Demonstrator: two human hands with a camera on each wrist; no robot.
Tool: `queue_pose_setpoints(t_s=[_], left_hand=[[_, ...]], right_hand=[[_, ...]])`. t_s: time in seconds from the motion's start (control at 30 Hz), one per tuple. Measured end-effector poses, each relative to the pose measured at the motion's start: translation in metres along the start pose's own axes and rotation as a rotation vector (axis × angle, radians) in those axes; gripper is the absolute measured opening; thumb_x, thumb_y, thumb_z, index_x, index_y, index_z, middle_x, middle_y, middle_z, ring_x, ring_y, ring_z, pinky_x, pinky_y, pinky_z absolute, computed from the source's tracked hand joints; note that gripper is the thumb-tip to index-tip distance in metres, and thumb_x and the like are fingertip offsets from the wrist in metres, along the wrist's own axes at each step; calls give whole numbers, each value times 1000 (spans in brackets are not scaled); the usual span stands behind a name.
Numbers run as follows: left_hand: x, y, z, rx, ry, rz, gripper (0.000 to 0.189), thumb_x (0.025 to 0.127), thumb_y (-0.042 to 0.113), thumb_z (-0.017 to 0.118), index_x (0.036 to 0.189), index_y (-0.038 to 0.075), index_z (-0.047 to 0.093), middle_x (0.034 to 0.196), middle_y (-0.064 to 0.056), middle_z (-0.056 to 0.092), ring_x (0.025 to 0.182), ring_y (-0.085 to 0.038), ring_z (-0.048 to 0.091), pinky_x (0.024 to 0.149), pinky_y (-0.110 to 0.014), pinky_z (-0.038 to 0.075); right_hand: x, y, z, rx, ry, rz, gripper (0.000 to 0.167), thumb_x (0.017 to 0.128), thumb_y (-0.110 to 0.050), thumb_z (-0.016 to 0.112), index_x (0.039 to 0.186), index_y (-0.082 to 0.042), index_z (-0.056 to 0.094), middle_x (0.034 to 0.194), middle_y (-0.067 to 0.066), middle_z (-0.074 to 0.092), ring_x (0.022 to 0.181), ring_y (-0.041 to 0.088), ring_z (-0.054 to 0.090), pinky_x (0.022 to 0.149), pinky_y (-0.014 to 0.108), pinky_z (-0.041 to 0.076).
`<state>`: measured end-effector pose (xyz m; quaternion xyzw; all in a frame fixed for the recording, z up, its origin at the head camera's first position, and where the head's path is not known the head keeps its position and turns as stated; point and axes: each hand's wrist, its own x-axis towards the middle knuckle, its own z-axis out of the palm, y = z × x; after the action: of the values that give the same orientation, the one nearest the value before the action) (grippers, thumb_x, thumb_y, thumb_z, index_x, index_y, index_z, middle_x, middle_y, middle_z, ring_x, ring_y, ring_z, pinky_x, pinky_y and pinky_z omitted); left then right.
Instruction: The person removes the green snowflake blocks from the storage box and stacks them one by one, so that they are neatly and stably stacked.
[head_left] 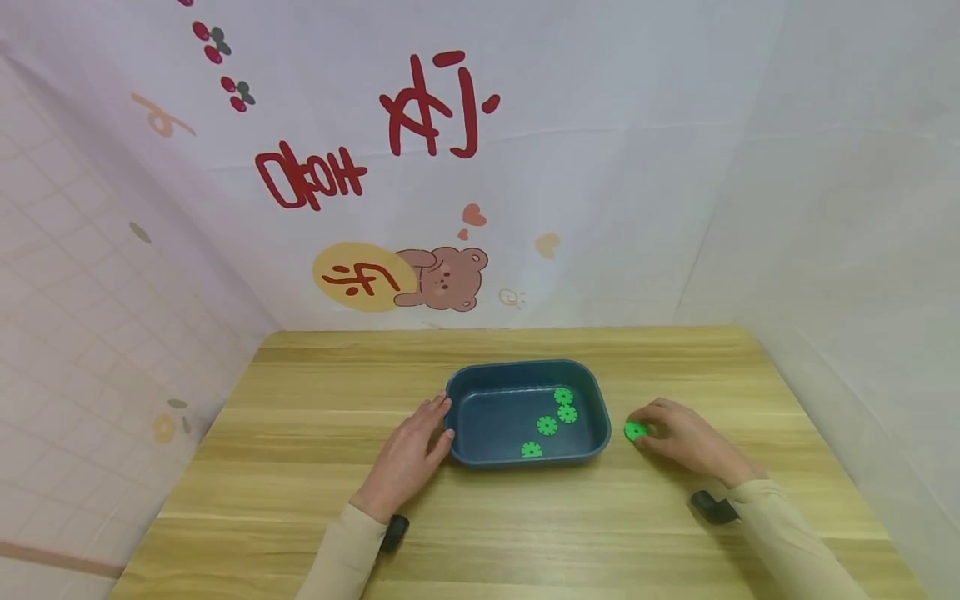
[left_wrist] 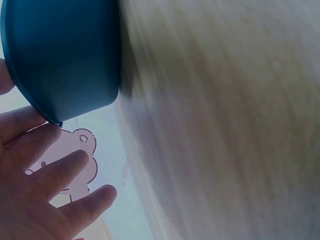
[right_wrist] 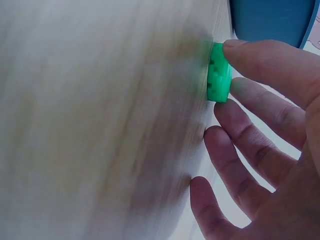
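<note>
A dark blue rectangular tray (head_left: 487, 462) stands on the wooden table, with several green notched discs (head_left: 547, 426) lying apart and together on its floor, mostly towards the right. At the tray's left end, my left hand (head_left: 405, 458) rests its fingertips on the rim. The left wrist view shows those fingers (left_wrist: 60, 172) spread and fairly straight. To the right of the tray, my right hand (head_left: 678, 437) pinches a short stack of green notched discs (right_wrist: 219, 75) at the tabletop, thumb on one side and fingertips on the other.
The wooden table (head_left: 525, 533) ends at the back against a white hanging cloth (head_left: 600, 167) printed with red characters and a bear. Similar cloth hangs along both sides. A black wrist strap piece (head_left: 712, 507) juts out below the right wrist.
</note>
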<state>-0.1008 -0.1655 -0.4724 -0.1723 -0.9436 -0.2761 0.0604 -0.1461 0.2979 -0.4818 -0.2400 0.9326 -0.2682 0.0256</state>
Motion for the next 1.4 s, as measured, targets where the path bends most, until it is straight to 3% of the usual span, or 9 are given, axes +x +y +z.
queue_pose_setpoints(t_s=[0.27, 0.5, 0.77, 1.0, 1.2, 1.4], left_hand=[[-2, -2, 1, -1, 3, 3, 54, 107, 29, 60, 153, 4, 51, 161, -10, 43, 146, -38, 43, 117, -54, 39], [0, -3, 0, -13, 10, 21, 53, 107, 29, 60, 153, 3, 51, 161, -11, 43, 146, -38, 43, 116, -54, 39], [1, -1, 0, -17, 18, 25, 53, 107, 28, 60, 153, 3, 51, 161, -12, 43, 145, -39, 43, 117, -55, 38], [0, -2, 2, -12, 7, 15, 53, 107, 29, 59, 153, 4, 50, 162, -10, 41, 147, -37, 42, 117, -54, 38], [1, -3, 2, -6, 8, 16, 52, 108, 28, 58, 153, 4, 50, 162, -10, 42, 147, -37, 42, 118, -53, 38], [2, -3, 1, -15, 3, 14, 52, 108, 28, 58, 153, 4, 50, 162, -10, 41, 147, -38, 41, 117, -54, 38]], right_hand=[[-3, 2, 2, 26, 6, -3, 37, 91, -25, 81, 123, -7, 73, 116, 0, 68, 110, 27, 65, 96, 55, 54], [-7, -3, 0, 23, 90, -27, 32, 93, -16, 79, 122, -6, 73, 122, 5, 70, 115, 33, 65, 96, 57, 53], [-7, -33, -9, -6, 197, -64, 31, 92, -13, 80, 121, -10, 73, 124, 5, 70, 116, 30, 66, 95, 51, 53], [0, -64, -13, -24, 259, -163, 31, 88, -5, 81, 118, -12, 75, 119, 1, 72, 111, 27, 68, 91, 46, 55], [12, -85, -11, 7, 244, -239, 29, 90, -8, 81, 118, -14, 76, 120, -4, 72, 110, 21, 69, 90, 45, 58], [31, -101, -3, 43, 156, -323, 27, 91, -15, 81, 117, -18, 76, 119, -8, 71, 112, 16, 67, 93, 40, 58]])
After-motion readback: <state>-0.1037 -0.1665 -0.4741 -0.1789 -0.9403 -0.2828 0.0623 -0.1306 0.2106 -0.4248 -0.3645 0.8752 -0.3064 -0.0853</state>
